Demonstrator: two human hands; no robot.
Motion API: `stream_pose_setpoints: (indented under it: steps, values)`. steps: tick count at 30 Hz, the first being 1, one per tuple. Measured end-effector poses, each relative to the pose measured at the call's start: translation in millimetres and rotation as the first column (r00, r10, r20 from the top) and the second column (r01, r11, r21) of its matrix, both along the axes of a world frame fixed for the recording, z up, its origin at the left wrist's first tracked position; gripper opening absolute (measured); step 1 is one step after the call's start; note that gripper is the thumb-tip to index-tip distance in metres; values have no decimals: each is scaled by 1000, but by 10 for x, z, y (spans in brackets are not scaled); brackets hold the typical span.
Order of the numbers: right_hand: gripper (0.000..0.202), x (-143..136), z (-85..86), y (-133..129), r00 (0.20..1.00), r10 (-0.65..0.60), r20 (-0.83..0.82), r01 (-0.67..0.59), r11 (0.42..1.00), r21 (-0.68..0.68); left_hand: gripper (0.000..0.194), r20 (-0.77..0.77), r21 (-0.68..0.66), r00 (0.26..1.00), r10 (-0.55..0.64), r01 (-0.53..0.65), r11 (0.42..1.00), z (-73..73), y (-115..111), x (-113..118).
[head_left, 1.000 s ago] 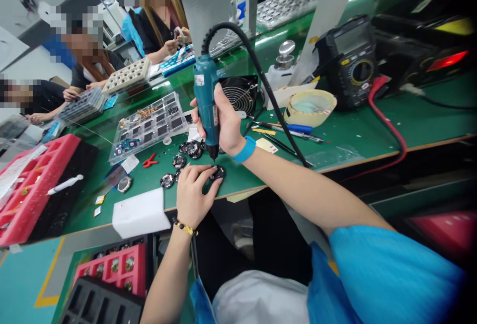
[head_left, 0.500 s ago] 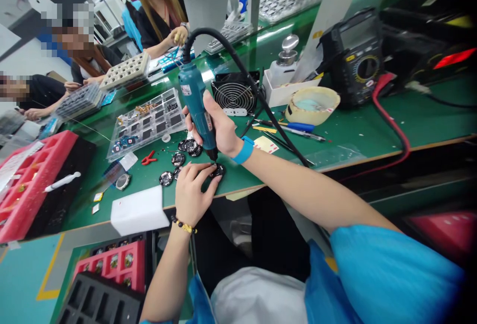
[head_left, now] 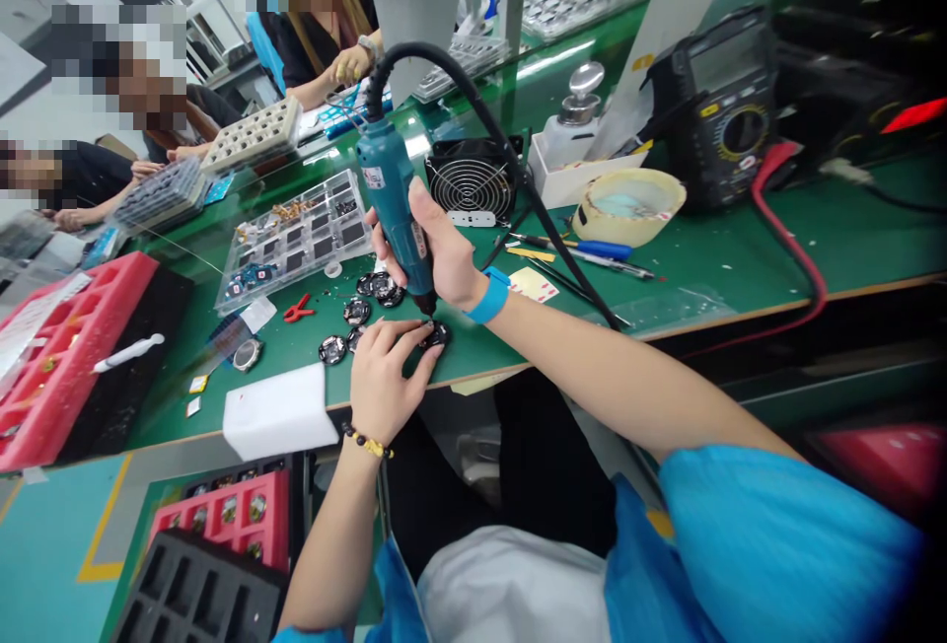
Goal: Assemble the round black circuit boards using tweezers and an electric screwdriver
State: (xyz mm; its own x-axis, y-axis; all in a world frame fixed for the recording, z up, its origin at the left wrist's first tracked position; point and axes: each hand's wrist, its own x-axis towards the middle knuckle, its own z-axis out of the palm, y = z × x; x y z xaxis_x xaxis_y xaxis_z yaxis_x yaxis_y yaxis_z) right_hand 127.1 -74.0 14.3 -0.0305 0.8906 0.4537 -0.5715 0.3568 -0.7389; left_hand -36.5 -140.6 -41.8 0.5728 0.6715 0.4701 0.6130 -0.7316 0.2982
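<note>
My right hand (head_left: 444,249) is wrapped round a teal electric screwdriver (head_left: 392,184), held nearly upright with its cable arching from the top. The driver's tip points down at a small round black part (head_left: 439,333) on the green bench. Thumb and fingers of my left hand (head_left: 389,367) grip that part from the near left side, hiding some of it. Several similar round black parts (head_left: 356,311) lie just beyond my left fingers. Whether the tip touches a screw is too small to tell.
A clear compartment box (head_left: 296,239) of small parts lies beyond, with red clippers (head_left: 299,309) nearer. A white block (head_left: 277,411) sits at the front edge, pink foam trays (head_left: 81,327) at left. Rightward are a fan (head_left: 473,179), a tape roll (head_left: 628,204) and a multimeter (head_left: 721,120). Co-workers sit opposite.
The whole view has shifted slightly. Both hands, the electric screwdriver and the round black part keep the same arrangement.
</note>
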Motion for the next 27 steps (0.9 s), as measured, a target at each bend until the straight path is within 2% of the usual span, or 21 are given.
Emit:
stream_pose_setpoints:
  steps: [7,14,27]
  values:
    - [71,-11,-13,-2,999,52,11,-52,998,20,20,-3,-4,1000,8,-8,1000,-15,-6,-2]
    - [65,-9,-29,-64,994,112,12,-112,994,3,21,2,-11,1000,18,-18,1000,-6,-23,5]
    - [59,-3,-13,-96,997,68,-23,-67,998,17,21,14,-53,1000,28,-27,998,-21,-27,-1]
